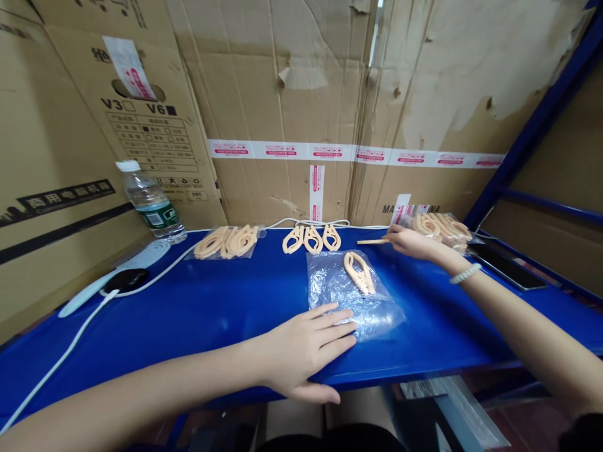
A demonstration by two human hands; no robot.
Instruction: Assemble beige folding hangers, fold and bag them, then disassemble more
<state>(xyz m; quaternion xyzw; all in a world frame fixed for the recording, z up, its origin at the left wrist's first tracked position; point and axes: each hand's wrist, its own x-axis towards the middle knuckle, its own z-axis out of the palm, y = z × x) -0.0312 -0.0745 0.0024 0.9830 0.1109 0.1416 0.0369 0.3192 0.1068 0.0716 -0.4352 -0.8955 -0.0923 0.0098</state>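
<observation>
My left hand (306,348) lies flat and open on the blue shelf (211,307), its fingertips on the near corner of a clear plastic bag (339,295). A peach-coloured plastic clip (358,272) lies on that bag. My right hand (412,242) reaches to the back right and pinches a thin peach stick (372,241) beside a bagged pile of clips (440,226). Three loose clips (311,239) lie in a row at the back middle.
Another bag of clips (228,242) lies at the back left, next to a water bottle (151,204), a white power strip (117,273) with its cable and a black object (126,279). Cardboard boxes (301,107) wall the back. A dark phone (506,267) lies at the right.
</observation>
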